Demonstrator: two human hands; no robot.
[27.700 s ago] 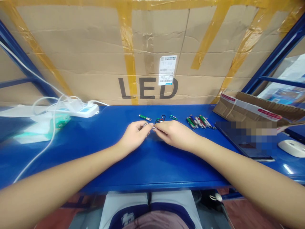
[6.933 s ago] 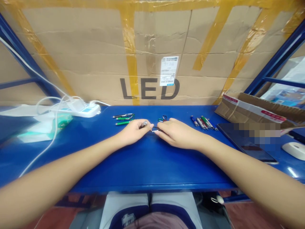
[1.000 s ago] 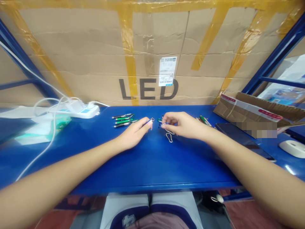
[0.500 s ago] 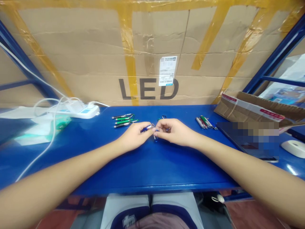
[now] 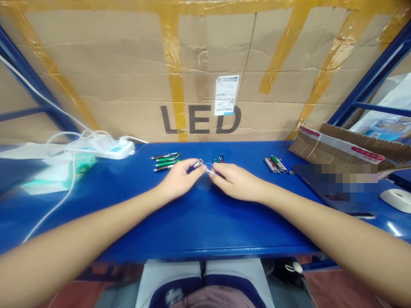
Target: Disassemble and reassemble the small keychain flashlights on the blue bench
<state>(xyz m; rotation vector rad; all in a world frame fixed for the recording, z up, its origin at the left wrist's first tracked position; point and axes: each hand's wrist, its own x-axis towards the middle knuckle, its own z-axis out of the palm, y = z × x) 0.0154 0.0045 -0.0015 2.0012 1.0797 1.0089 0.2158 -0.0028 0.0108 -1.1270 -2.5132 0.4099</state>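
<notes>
The small blue-and-silver metal cylinder (image 5: pixel 195 167) is in the left hand (image 5: pixel 180 179), whose fingers are clamped on it above the glossy blue metal surface (image 5: pixel 205 226), with the wire ring at its tip pointing away from the person. Just right of the cylinder, the right hand (image 5: pixel 236 182) has its fingers pinched together on a blue metal carabiner with a silver bar (image 5: pixel 210 172); whether this is hooked through the cylinder's ring cannot be told. Left of the cylinder lie three slim black and green metal cylinders with clips (image 5: pixel 165 163), side by side. Beyond the cylinder and a little to its right is a pair of carabiners, green and dark red (image 5: pixel 221 158), partly hidden by the right hand. Well to the cylinder's right lies a cluster of red, green and blue metal cylinders (image 5: pixel 276 164), then a flat dark tablet (image 5: pixel 332 204) and an open brown cardboard box (image 5: pixel 321 143). Well to its left is a white plastic power strip (image 5: pixel 118 149).
</notes>
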